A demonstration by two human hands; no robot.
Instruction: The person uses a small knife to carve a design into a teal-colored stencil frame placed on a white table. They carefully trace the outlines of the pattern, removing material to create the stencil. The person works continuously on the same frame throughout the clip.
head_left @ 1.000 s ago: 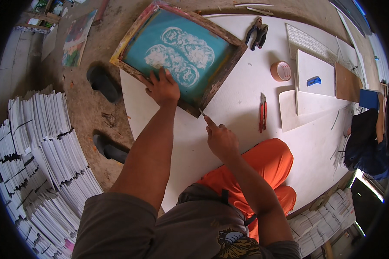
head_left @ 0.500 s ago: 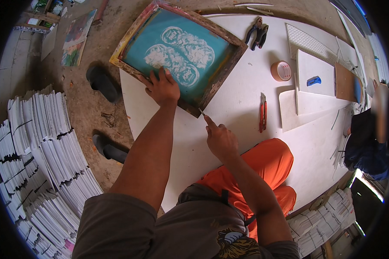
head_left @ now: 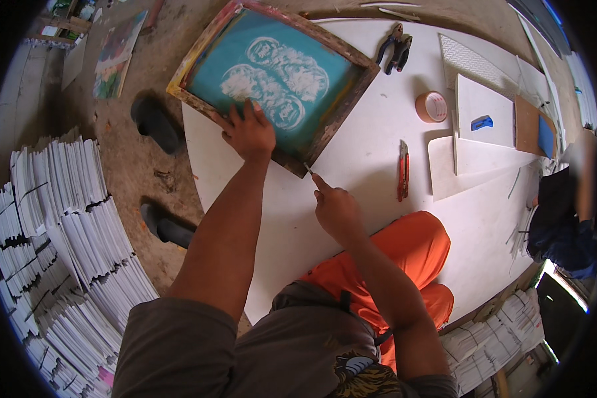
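At upper centre, the screen (head_left: 337, 119) lies under the left grip (head_left: 251, 138), spread over its lower-left edge; the right grip (head_left: 337, 209), just below its lowest corner, pinches a thin tool (head_left: 308, 170).

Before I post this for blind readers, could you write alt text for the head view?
A person's left hand lies spread on a framed teal screen while the right hand holds a thin tool at its near corner. Pliers, tape and a red cutter lie to the right on a white surface.
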